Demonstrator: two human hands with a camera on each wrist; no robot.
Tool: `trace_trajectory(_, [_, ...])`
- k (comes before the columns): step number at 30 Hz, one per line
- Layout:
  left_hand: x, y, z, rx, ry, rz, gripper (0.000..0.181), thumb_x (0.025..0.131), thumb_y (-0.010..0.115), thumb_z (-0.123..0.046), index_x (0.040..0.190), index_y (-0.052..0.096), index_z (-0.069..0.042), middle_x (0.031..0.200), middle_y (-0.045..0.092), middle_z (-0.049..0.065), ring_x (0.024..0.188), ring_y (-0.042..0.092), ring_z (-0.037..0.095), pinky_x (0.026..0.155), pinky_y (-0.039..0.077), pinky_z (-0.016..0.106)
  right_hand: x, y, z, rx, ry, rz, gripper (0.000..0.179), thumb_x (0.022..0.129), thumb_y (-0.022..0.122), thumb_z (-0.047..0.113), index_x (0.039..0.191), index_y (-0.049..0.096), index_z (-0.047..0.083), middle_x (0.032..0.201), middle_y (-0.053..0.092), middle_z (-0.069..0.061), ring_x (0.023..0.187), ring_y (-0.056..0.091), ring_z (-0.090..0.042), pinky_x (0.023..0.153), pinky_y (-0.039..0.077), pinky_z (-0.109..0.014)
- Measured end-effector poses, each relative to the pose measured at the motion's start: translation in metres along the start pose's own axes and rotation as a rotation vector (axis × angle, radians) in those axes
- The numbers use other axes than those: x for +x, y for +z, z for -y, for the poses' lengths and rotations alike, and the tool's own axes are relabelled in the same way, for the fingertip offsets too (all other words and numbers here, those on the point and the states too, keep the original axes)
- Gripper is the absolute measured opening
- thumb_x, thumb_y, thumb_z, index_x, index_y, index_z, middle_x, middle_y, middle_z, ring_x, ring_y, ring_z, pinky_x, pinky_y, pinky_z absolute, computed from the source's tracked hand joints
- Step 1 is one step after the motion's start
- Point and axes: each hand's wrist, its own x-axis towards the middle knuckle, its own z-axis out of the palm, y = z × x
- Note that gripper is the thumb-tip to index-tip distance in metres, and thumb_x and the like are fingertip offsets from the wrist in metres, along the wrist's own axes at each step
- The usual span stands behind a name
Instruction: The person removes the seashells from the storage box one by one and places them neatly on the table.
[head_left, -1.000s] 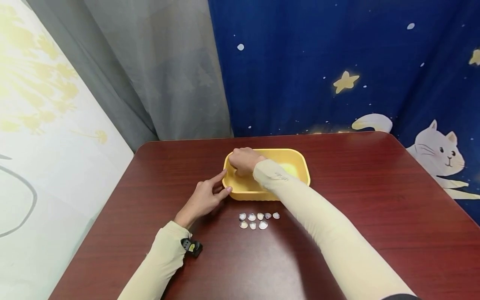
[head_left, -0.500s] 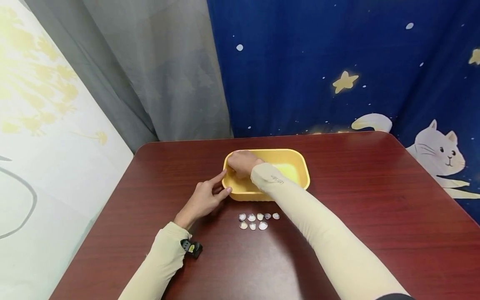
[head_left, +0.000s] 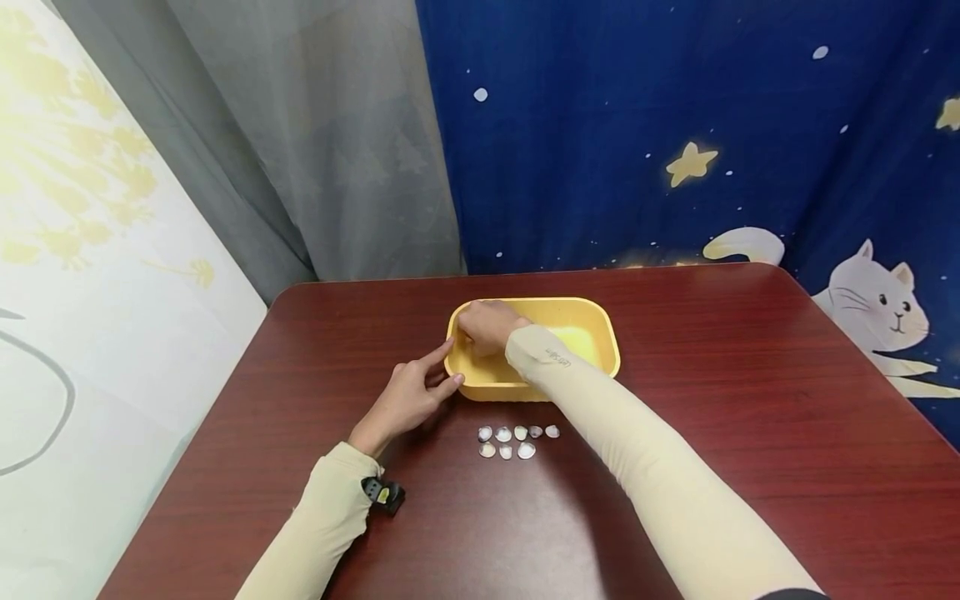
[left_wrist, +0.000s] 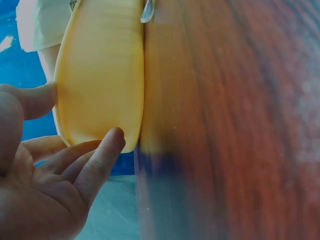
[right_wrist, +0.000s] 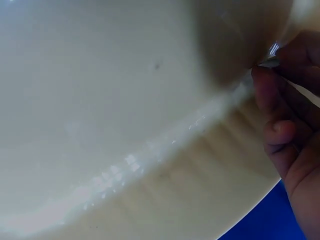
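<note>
A yellow plastic basin (head_left: 555, 310) stands on the dark red wooden table. My left hand (head_left: 405, 398) touches its left end, thumb and forefinger spread. In the left wrist view, the fingers of that hand (left_wrist: 60, 190) lie fairly straight against the outer wall. Inside the basin at its left end is my right hand (head_left: 489, 325), its fingertips hidden in the head view. The right wrist view has this hand (right_wrist: 295, 105) pinching a small shiny shell (right_wrist: 270, 62) near the basin's curved inner edge. Several small pale shells (head_left: 504, 434) lie in two rows on the table before the basin.
The brown-red table (head_left: 750, 375) reaches back to a grey curtain (head_left: 360, 150) and a blue curtain (head_left: 585, 125) with stars and a white cat. A white patterned panel (head_left: 90, 275) borders the left side. My right forearm crosses the table's right half.
The right hand has shifted only slightly within the left end of the basin and keeps its fingers down there. The left hand, the basin and the rows of shells stay put.
</note>
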Motion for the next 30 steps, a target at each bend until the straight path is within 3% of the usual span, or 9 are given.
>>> trace_trajectory(4, [0.0, 0.001, 0.001, -0.008, 0.008, -0.003, 0.065, 0.098, 0.066, -0.034, 0.154, 0.041, -0.011, 0.139, 0.062, 0.014, 0.122, 0.065, 0.02, 0.098, 0.055, 0.039, -0.001, 0.003, -0.006, 0.016, 0.023, -0.01, 0.014, 0.082, 0.068, 0.009, 0.085, 0.076, 0.02, 0.068, 0.056, 0.007, 0.068, 0.05, -0.013, 0.062, 0.043, -0.027])
trace_trajectory(10, [0.0, 0.003, 0.001, -0.022, 0.013, 0.007, 0.065, 0.098, 0.065, -0.034, 0.155, 0.04, -0.012, 0.143, 0.059, 0.014, 0.123, 0.064, 0.019, 0.098, 0.055, 0.038, -0.006, 0.0, -0.015, 0.083, 0.053, 0.008, 0.021, 0.083, 0.068, 0.007, 0.065, 0.062, 0.017, 0.06, 0.044, 0.005, 0.062, 0.046, -0.014, 0.055, 0.035, -0.026])
trace_trajectory(18, [-0.001, 0.002, 0.003, 0.006, 0.009, -0.019, 0.065, 0.097, 0.066, -0.034, 0.154, 0.042, -0.013, 0.142, 0.06, 0.014, 0.122, 0.064, 0.02, 0.099, 0.054, 0.039, -0.021, -0.021, -0.025, 0.164, 0.026, 0.001, 0.022, 0.085, 0.067, 0.007, 0.067, 0.071, 0.018, 0.069, 0.064, 0.004, 0.067, 0.055, -0.014, 0.058, 0.043, -0.023])
trace_trajectory(30, [-0.001, 0.002, 0.002, 0.004, 0.009, -0.008, 0.066, 0.098, 0.065, -0.034, 0.155, 0.039, -0.013, 0.147, 0.055, 0.016, 0.122, 0.065, 0.022, 0.096, 0.056, 0.04, -0.05, -0.052, -0.027, 0.236, -0.043, 0.039, 0.019, 0.084, 0.063, 0.0, 0.079, 0.076, 0.011, 0.072, 0.067, 0.001, 0.064, 0.053, -0.013, 0.062, 0.044, -0.023])
